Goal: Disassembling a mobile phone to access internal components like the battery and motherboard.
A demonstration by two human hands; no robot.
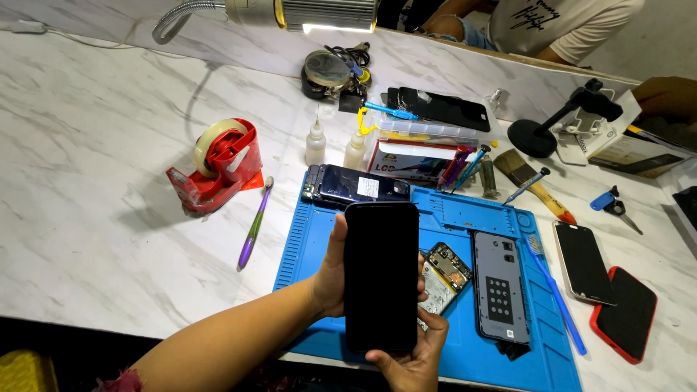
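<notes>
We hold a black phone [381, 276] upright above the near left part of the blue mat [450, 210], its dark screen facing us; our left hand [330, 279] wraps its left edge, fingertips just showing past the right edge; our right hand [410, 356] cups the bottom edge from below, thumb on the lower face; both hands are closed on the phone.

Just right of the phone, on the mat, lies an opened phone body [443, 276] with its circuit parts exposed; beside that, a grey back frame [499, 287]; a blue brush [555, 294] runs along the mat's right edge. At the mat's far left corner rests a dark blue phone [356, 187], close above the top edge of the held phone.

Left of the mat the marble table [94, 218] offers the widest open room; there we see only a purple toothbrush [255, 225] and a red tape dispenser [218, 167], well apart from the hands. Right of the mat, a phone with a pale rim [584, 263] and a phone in a red case [628, 313] lie near the table's near edge. The far side is crowded; two small bottles [316, 143], a clear parts box [428, 131], a paintbrush [534, 185].
</notes>
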